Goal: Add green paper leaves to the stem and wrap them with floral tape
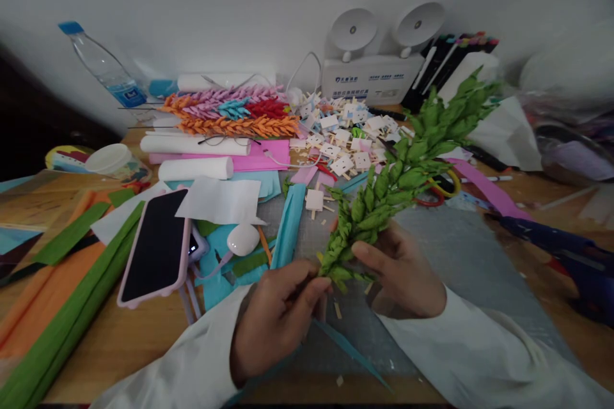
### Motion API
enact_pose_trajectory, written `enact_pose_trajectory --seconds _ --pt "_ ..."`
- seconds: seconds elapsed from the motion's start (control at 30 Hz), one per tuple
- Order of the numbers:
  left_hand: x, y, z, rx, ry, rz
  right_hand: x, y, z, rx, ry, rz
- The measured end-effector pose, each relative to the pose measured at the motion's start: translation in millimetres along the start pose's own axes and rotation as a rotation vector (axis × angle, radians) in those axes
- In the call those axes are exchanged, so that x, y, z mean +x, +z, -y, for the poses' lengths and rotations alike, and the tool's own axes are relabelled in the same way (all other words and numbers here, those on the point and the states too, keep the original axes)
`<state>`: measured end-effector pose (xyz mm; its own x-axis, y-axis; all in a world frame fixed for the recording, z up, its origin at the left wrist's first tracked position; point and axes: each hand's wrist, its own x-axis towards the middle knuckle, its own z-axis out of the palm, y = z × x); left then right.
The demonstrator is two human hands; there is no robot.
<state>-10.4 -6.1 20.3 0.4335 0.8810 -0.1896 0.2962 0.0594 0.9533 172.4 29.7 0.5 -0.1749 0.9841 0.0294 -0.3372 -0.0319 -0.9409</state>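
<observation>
A green crepe-paper wheat ear (384, 192) slants up to the right over the grey mat, its twisted leaves packed closely together. My left hand (283, 313) pinches its lower end between thumb and fingertips. Around the lower part, my right hand (403, 268) is closed, with the thumb lying on the near side of the leaves. A thin blue paper strip (355, 354) trails down to the right from below my left hand; whether that hand holds it too is hidden.
Behind lie finished orange, pink, red and blue paper ears (235, 124) and a heap of small white-faced figures (340, 140). A phone (158, 246) and green paper roll (77, 313) are left; a glue gun (561, 249) and scissors (446, 186) are right.
</observation>
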Motion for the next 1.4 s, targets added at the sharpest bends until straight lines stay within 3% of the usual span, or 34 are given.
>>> enact_pose_trajectory --seconds 0.1,0.2,0.27,0.37,0.53,0.67,0.87,1.03,1.2,1.3,1.4 --pt "0 -0.2 -2 -0.197 -0.02 0.014 1 2 4 0.047 -0.026 0.176" --pt "2 -1.5 -4 -0.347 -0.052 0.017 -2 5 5 0.065 0.064 0.356" --pt "3 -2.2 -4 -0.435 -0.065 0.02 -6 6 2 -0.012 0.118 0.424" --pt "4 -2.2 -4 -0.538 -0.071 0.022 -11 7 -5 -0.189 0.067 0.463" --pt "3 -2.4 -4 -0.555 -0.037 0.053 -12 7 -2 -0.286 0.007 0.469" --pt "3 -3.1 -3 -0.488 -0.05 -0.03 -11 8 7 -0.289 0.008 0.473" --pt "2 -1.4 0 -0.206 0.012 -0.185 -15 8 9 -0.438 -0.008 0.463" --pt "-1 0.6 2 -0.009 0.067 -0.193 -20 11 13 -0.504 -0.116 0.372" --pt "-4 1.5 5 0.06 0.066 -0.214 -24 12 16 -0.548 -0.142 0.358" --pt "-4 1.9 4 0.039 0.044 -0.192 -25 11 16 -0.621 -0.147 0.349" --pt "-3 2.4 2 -0.13 0.017 -0.171 -23 10 13 -0.641 -0.147 0.379"
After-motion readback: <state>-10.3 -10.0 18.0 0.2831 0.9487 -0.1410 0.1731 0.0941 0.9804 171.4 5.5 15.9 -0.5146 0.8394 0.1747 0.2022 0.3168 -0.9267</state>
